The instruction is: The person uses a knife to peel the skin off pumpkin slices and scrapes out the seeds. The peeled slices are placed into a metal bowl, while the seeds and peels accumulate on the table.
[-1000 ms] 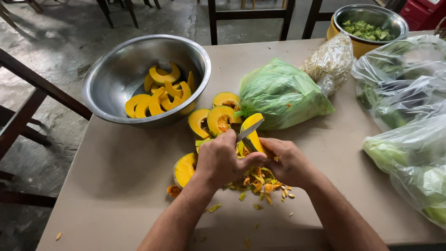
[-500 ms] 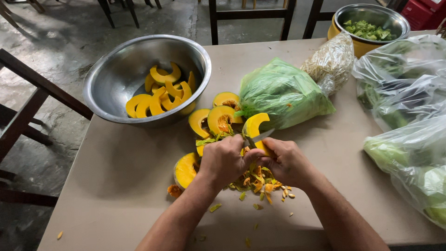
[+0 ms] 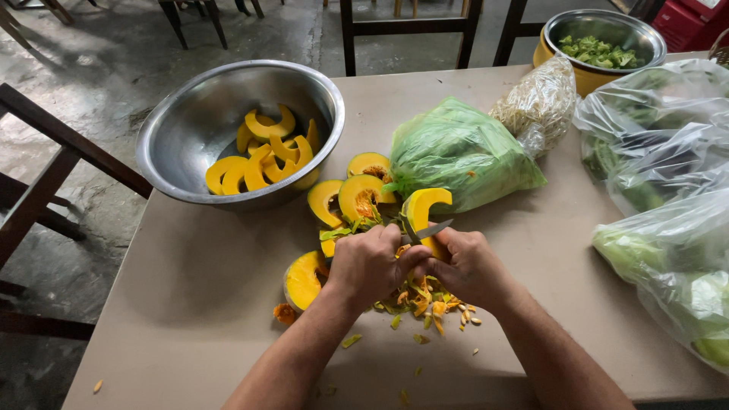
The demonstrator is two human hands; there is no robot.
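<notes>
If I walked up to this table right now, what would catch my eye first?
Probably the bright orange pumpkin slice at the table's middle, held between the left hand and right hand with a small knife against it, above a heap of peelings and seeds. To the left, a big steel bowl holds more curved slices, and a green plastic bag lies just behind the hands.

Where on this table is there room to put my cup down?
The widest bare patch of table lies at the near left, below the steel bowl and left of the left hand. A smaller bare strip sits between the right hand and the clear bags. The middle is crowded with pumpkin slices, peelings and the green bag.
</notes>
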